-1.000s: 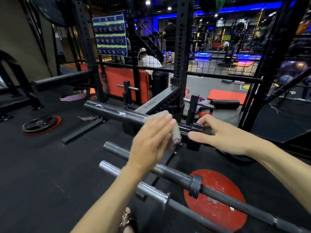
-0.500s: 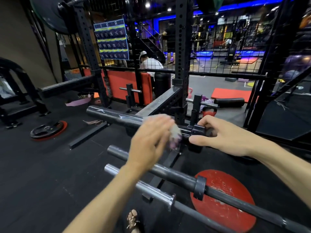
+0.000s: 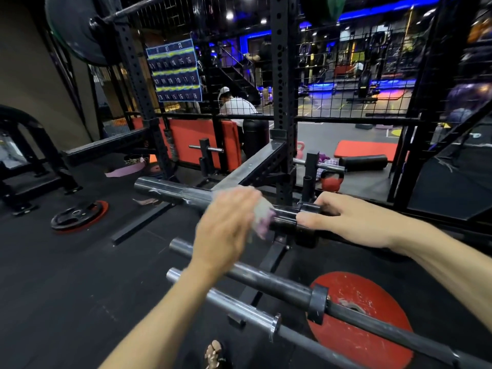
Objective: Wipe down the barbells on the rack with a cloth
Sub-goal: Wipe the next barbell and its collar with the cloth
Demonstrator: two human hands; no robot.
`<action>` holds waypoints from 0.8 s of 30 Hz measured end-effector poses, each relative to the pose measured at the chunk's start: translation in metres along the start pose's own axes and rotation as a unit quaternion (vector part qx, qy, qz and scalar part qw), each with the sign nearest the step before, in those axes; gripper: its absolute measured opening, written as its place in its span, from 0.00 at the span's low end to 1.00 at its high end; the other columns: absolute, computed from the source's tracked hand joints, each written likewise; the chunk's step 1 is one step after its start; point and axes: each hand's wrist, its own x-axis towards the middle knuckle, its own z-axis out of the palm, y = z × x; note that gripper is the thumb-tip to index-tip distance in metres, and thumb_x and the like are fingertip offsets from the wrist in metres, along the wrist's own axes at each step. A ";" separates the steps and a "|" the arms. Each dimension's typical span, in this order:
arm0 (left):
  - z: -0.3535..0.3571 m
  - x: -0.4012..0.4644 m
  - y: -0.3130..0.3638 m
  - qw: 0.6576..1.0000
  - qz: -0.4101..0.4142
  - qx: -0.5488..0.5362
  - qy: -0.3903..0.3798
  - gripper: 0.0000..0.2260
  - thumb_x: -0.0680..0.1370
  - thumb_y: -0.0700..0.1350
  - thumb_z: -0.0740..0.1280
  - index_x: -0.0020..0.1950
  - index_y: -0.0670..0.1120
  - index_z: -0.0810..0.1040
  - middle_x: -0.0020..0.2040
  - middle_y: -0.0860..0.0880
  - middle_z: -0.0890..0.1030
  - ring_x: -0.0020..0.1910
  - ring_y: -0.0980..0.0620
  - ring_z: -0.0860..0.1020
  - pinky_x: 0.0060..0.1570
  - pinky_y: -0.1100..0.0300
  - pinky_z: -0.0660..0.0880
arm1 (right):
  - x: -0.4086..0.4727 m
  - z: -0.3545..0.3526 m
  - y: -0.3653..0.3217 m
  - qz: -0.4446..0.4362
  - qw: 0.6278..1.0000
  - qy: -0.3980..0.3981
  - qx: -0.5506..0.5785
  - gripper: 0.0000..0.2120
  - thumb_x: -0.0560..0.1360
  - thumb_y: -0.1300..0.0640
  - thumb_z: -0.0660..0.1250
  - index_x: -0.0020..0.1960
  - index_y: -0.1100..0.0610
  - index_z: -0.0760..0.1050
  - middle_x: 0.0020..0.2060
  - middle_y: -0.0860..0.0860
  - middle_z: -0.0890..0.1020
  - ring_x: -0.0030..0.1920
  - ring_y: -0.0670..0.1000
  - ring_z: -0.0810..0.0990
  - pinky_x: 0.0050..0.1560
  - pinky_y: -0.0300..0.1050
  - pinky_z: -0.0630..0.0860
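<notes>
Head view: our left hand, blurred, presses a pale cloth around the sleeve of the top barbell. Our right hand grips the same bar just beside its collar. Two more barbells lie lower, above a red plate.

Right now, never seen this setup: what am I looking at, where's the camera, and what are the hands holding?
No machine here: a person works bare-handed, filmed by one wide-angle camera on their head, looking forward and down. The left hand presses a pale crumpled cloth around the sleeve of the top dark steel barbell. It is blurred, so probably mid-wipe. The right hand has its grip on that bar near its black collar. Two more barbells, a dark one and a shiny silver one, lie lower. A round red weight plate lies on the black floor beneath.
</notes>
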 end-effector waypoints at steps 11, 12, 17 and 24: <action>0.023 0.003 0.039 0.999 -0.045 -0.028 0.006 0.18 0.86 0.46 0.57 0.70 0.44 0.78 0.69 0.49 0.78 0.71 0.48 0.73 0.75 0.49 0.62 | 0.004 0.004 0.003 -0.021 0.999 0.000 0.029 0.27 0.67 0.28 0.70 0.51 0.50 0.75 0.42 0.41 0.85 0.45 0.45 0.82 0.52 0.47 0.77; 0.018 0.008 0.034 0.999 -0.027 -0.022 -0.005 0.18 0.86 0.47 0.56 0.69 0.44 0.79 0.68 0.49 0.79 0.69 0.47 0.75 0.74 0.50 0.63 | 0.003 0.004 0.004 -0.020 0.999 -0.001 0.029 0.26 0.69 0.29 0.70 0.50 0.50 0.75 0.39 0.37 0.83 0.41 0.42 0.80 0.48 0.44 0.76; -0.013 0.015 -0.044 0.983 -0.163 0.074 -0.032 0.23 0.86 0.51 0.48 0.63 0.48 0.82 0.58 0.48 0.84 0.63 0.43 0.77 0.71 0.42 0.62 | 0.000 0.001 0.000 -0.024 1.000 -0.005 0.019 0.22 0.72 0.31 0.69 0.47 0.50 0.73 0.30 0.32 0.77 0.31 0.36 0.73 0.36 0.34 0.66; 0.013 0.000 0.041 0.998 -0.065 0.015 -0.002 0.17 0.86 0.44 0.54 0.70 0.45 0.77 0.72 0.47 0.76 0.74 0.46 0.69 0.76 0.43 0.60 | -0.001 0.005 0.002 -0.053 0.998 0.011 0.043 0.25 0.68 0.32 0.74 0.49 0.51 0.74 0.43 0.47 0.85 0.42 0.47 0.81 0.47 0.45 0.76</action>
